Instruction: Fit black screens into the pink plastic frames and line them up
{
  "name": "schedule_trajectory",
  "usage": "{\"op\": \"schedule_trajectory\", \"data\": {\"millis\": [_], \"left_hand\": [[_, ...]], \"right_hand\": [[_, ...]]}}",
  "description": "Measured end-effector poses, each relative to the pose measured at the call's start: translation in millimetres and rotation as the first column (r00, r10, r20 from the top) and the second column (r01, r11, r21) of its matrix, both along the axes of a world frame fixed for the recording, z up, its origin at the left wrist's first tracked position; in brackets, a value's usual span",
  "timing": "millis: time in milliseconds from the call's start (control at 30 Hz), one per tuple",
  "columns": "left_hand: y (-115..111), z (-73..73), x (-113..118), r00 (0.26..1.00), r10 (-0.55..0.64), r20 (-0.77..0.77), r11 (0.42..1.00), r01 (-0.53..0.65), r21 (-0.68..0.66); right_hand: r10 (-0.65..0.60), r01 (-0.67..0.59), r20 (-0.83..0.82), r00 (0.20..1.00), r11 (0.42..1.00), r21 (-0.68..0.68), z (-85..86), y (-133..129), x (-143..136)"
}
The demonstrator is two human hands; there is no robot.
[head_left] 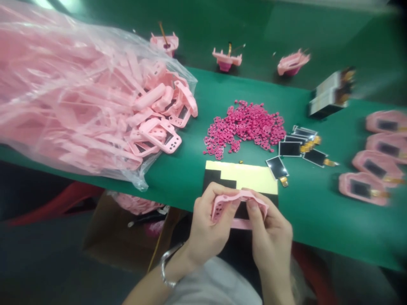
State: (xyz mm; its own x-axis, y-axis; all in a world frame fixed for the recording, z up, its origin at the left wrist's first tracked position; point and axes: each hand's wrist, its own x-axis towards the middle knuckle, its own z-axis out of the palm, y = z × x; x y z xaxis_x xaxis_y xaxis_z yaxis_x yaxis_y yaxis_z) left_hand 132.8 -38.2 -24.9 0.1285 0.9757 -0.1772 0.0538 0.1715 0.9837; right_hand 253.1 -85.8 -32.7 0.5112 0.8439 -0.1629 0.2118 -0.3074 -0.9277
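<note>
Between both hands I hold a pink plastic casing point(241, 223) with a screen opening, tilted up over the table's front edge. My left hand point(211, 224) is closed around its left end, beside a group of small holes. On the right end, my right hand point(270, 228) grips it with the thumb at the upper rim. Beyond the casing lies a black and pale yellow sheet point(248, 171). A small display screen point(277, 168) with a gold ribbon rests at the sheet's right corner. Farther back is a heap of magenta button pieces point(251, 125).
A clear plastic bag point(79, 93) of pink casings fills the left. More display screens point(290, 148) lie right of the heap. Pink casings with screens point(362, 188) line the right side. A stack of screens point(330, 95) and pink parts point(227, 59) stand behind. An open cardboard box point(111, 237) sits below.
</note>
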Motion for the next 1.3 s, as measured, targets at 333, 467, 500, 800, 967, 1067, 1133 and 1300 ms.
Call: {"op": "schedule_trajectory", "data": {"millis": [333,467,500,800,967,1067,1133,1300], "left_hand": [[3.1,-7.4,-13.2,0.997,0.061,0.047,0.995,-0.056,-0.086],[24.8,-18.7,-23.7,0.911,0.392,0.13,0.918,-0.378,-0.121],[29.9,-21.2,-25.7,0.894,0.427,0.137,0.903,-0.412,-0.124],[26.5,-21.8,-13.8,0.964,0.233,0.125,0.954,-0.202,-0.22],[37.0,-16.3,-14.4,0.992,0.097,0.085,0.964,-0.072,-0.254],[41.7,-15.4,-16.8,0.996,0.071,0.059,0.963,-0.053,-0.264],[42.4,-15.1,-17.9,0.996,0.062,0.068,0.96,-0.041,-0.278],[41.5,-17.0,-18.7,0.991,0.053,0.12,0.963,-0.019,-0.269]], "right_hand": [[0.108,-0.106,-0.041,0.993,0.994,0.029,-1.2,12.6,-2.7],[0.257,-0.318,0.342,0.904,0.939,0.133,-9.4,27.8,2.0],[0.26,-0.357,0.481,0.837,0.926,0.122,-13.0,33.0,1.8],[0.108,-0.338,0.756,0.645,0.928,0.156,-37.1,31.2,2.1],[0.227,-0.447,0.707,0.67,0.884,0.14,-33.5,19.7,19.7],[0.271,-0.432,0.468,0.841,0.857,0.282,-30.7,14.3,30.8],[0.185,-0.297,0.302,0.935,0.873,0.387,-29.0,12.5,36.3],[0.243,-0.389,0.582,0.776,0.911,0.139,-30.7,21.2,38.5]]}}
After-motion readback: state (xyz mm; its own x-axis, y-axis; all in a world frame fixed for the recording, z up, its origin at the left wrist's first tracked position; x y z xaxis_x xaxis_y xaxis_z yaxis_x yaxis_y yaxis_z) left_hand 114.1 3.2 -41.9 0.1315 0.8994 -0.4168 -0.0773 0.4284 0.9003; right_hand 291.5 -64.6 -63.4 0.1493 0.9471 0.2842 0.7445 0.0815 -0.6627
